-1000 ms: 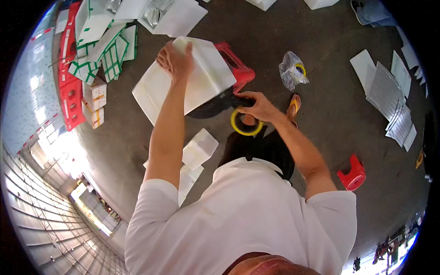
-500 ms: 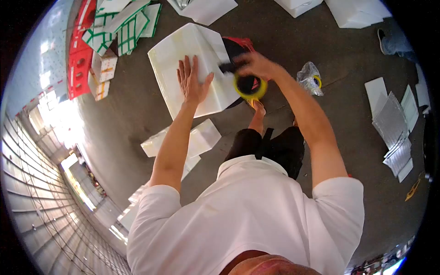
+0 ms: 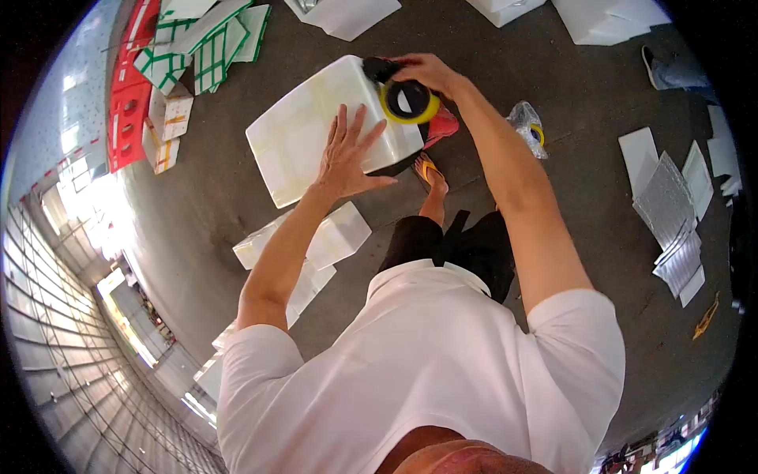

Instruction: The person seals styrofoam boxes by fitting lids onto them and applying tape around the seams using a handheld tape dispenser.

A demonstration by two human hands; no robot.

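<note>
Spreading beneath everything, a dull grey-brown floor (image 3: 584, 182) bears flat foam panels (image 3: 225, 51) crossed with green tape and, on the right, crinkled silvery insulation sheets (image 3: 663, 193). The large white foam box (image 3: 296, 126), smooth and blocky with rounded edges, lies in front of the torso, with a piece of red plastic (image 3: 444, 126) by its right end. Smaller foam boxes (image 3: 338, 235) sit nearer the body. The left hand (image 3: 343, 158) lies over the large box, fingers splayed apart, gripping nothing. The right hand (image 3: 426, 73) is clamped on a black tape dispenser (image 3: 379, 69) carrying a round, glossy yellow tape roll (image 3: 433, 109), at the box's far right corner; whether the roll touches the foam is unclear.
</note>
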